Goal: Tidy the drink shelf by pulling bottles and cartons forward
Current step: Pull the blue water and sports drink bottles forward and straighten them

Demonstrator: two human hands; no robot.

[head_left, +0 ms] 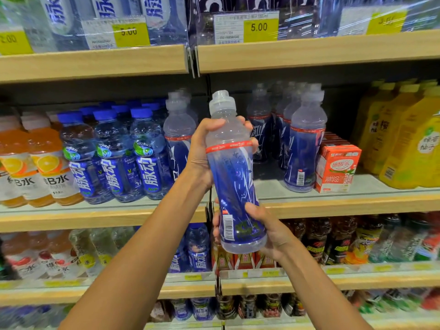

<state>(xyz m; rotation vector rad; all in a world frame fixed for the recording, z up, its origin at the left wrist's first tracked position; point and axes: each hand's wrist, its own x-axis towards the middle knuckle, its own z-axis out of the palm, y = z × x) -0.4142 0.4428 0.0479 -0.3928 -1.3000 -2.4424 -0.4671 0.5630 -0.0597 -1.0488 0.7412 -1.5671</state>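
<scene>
Before a drink shelf (309, 52) tagged 5.00, left hand (201, 151) and right hand (273, 231) grips clamp a blue-labelled bottle (234, 177).

blue-labelled clear bottle (234, 177), near-upright, off shelf

One head-worn wide-angle cam, v. close to drink shelf (333, 203), facing fwd & slightly down.
</scene>
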